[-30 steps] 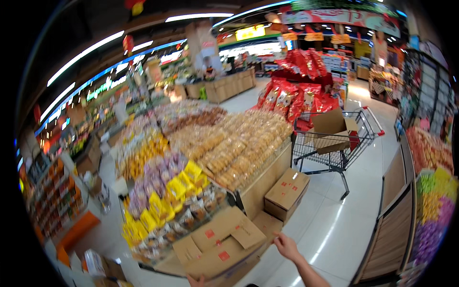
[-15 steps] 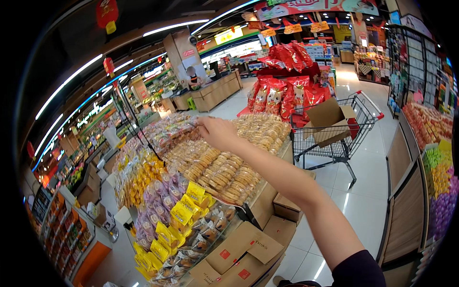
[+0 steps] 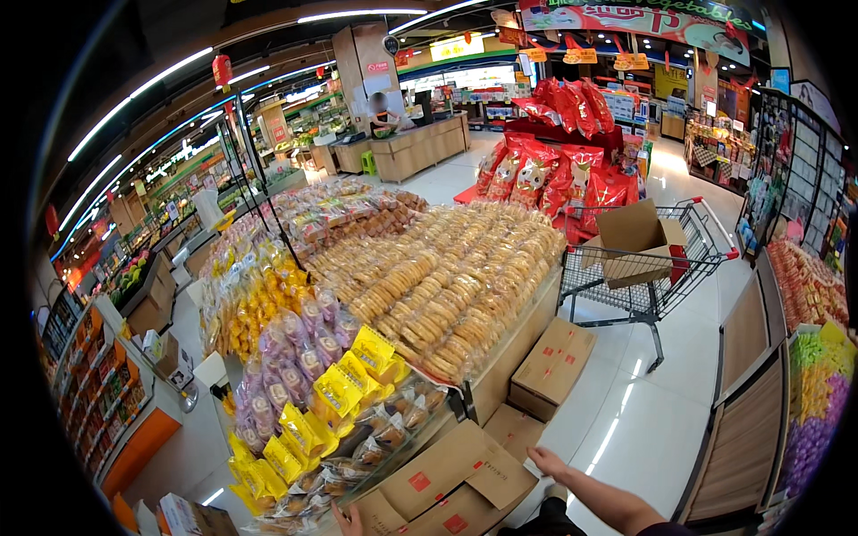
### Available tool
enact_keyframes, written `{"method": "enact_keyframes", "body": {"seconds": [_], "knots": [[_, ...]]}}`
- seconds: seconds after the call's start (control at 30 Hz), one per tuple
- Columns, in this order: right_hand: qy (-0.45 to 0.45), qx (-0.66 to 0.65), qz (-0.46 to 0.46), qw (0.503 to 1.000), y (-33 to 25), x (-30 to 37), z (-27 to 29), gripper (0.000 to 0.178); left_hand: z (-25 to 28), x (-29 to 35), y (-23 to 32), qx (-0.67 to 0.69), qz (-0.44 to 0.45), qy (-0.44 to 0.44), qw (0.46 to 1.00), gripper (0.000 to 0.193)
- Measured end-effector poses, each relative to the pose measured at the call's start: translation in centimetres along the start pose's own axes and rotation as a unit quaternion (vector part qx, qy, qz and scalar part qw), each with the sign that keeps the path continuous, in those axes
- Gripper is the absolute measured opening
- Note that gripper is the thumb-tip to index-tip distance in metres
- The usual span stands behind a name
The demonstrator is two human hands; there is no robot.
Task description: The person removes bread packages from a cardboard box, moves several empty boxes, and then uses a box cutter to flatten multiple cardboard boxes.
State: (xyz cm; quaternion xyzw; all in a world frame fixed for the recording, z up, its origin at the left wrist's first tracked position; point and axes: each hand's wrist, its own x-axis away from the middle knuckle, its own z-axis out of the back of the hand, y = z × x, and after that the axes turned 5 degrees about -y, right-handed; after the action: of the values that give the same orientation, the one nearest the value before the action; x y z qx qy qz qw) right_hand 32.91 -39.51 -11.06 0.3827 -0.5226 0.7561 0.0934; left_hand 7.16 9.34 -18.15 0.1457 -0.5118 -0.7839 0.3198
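My R hand is back down from over the biscuits, piled full mid-frame. Carton btm ctr: flaps part open, inside hidden, can't tell what's left. R hand looks open, empty; L hand btm edge, can't tell grip.

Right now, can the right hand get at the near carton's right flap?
Probably yes: the right hand is close beside the flap, and nothing visible stands between them. Whether they touch is hard to tell.
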Motion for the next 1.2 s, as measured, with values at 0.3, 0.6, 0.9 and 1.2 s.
{"method": "enact_keyframes", "body": {"seconds": [0.3,0.6,0.9,1.2], "knots": [[-0.147,-0.349,-0.206,0.902,2.0,3.4,-3.2,0.061,-0.9,-0.5,0.6,-0.026,0.056,0.078,0.995,0.046],[-0.176,-0.355,-0.182,0.9,3.3,2.7,1.9,0.062,-7.1,5.8,16.5,-0.115,0.047,0.162,0.979,0.029],[-0.14,-0.349,-0.195,0.906,8.3,-1.6,15.1,0.054,-21.7,11.0,32.0,-0.199,0.061,0.217,0.954,0.027],[0.028,-0.287,-0.16,0.944,11.0,-7.2,33.8,0.048,-40.3,12.0,32.0,-0.073,0.149,0.152,0.974,0.022]]}}
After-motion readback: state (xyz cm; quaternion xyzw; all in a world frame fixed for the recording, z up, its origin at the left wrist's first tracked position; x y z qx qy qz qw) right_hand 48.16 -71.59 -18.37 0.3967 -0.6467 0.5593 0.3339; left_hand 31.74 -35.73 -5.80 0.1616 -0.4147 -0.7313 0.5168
